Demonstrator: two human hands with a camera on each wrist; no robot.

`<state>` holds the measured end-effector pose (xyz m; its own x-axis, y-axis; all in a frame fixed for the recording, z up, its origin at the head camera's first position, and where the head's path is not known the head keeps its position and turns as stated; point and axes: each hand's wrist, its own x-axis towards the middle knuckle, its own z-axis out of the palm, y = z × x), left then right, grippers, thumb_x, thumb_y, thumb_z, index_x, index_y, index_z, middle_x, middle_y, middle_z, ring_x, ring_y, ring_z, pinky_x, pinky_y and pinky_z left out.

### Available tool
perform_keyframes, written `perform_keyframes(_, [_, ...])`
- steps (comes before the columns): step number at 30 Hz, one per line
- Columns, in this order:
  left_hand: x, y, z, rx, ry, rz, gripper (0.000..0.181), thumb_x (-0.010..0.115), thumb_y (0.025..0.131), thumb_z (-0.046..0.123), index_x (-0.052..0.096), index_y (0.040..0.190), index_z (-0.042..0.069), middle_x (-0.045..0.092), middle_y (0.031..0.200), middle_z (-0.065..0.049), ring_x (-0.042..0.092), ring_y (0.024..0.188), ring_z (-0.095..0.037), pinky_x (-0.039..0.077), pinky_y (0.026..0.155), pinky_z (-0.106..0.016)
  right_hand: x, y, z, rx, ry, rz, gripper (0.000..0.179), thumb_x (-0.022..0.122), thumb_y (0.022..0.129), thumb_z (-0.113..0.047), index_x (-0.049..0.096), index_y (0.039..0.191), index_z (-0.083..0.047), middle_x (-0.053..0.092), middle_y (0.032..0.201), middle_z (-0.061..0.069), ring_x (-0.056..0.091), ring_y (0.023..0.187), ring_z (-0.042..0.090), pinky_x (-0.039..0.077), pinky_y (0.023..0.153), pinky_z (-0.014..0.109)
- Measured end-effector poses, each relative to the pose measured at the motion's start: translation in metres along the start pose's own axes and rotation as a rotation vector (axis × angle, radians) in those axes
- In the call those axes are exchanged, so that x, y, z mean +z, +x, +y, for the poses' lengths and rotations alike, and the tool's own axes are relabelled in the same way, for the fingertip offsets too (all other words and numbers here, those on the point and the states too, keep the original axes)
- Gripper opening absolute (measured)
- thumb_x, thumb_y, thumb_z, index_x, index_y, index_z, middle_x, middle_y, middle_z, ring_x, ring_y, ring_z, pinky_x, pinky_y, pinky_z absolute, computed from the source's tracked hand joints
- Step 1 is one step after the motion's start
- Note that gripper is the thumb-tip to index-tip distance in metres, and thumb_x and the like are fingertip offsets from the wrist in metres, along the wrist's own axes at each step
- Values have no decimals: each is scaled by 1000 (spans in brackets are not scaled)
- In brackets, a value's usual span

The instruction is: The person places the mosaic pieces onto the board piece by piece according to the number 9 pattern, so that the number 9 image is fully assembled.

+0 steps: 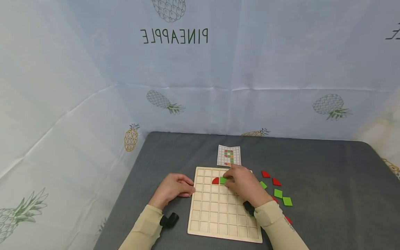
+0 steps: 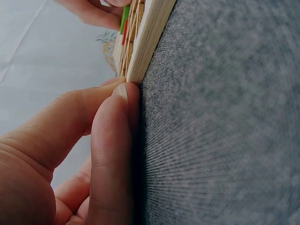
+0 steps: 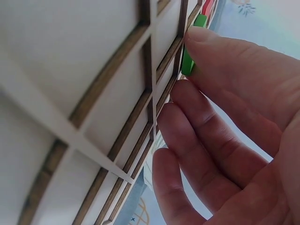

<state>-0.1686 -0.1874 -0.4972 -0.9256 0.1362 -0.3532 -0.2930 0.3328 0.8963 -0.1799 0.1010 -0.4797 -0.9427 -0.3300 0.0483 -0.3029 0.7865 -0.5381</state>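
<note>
A wooden grid board (image 1: 214, 217) lies on the table. My left hand (image 1: 174, 189) is at its left edge, with thumb and index finger pinching the board's side, as the left wrist view shows. Over the upper part of the board, my right hand (image 1: 245, 184) holds a green square tile (image 1: 222, 180) between thumb and fingers. This tile sits at a grid cell just right of a red quarter-round tile (image 1: 215, 181) on the board. In the right wrist view the thumb presses the green tile's near side, and the other fingers are bent beside the grid.
A pattern card (image 1: 229, 155) with a coloured grid figure lies beyond the board. Right of the board are loose green square tiles (image 1: 287, 201) and red quarter-round tiles (image 1: 276, 182), some partly hidden by the right arm. A pineapple-print curtain (image 1: 265, 69) stands behind the grey table (image 1: 328, 187).
</note>
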Motion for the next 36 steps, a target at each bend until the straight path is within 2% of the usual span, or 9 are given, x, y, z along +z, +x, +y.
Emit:
perform_keyframes(10, [2,0,-2,6,13,4,28,94,81,12,79,103,3,81,84,-6,79,75,-15,68,73,-31,0,-2,-1,11,-5,-2,18,80,92,-4,86,108,-12,80,121,6,59,146,38,59,110,55])
perform_keyframes(36, [0,-1,0,0,-5,2,28,94,81,10,79,103,2,81,84,-7,78,75,-14,68,73,-30,-1,2,-1,3,-24,-14,21,80,92,-4,86,110,-13,80,119,4,60,145,38,60,108,53])
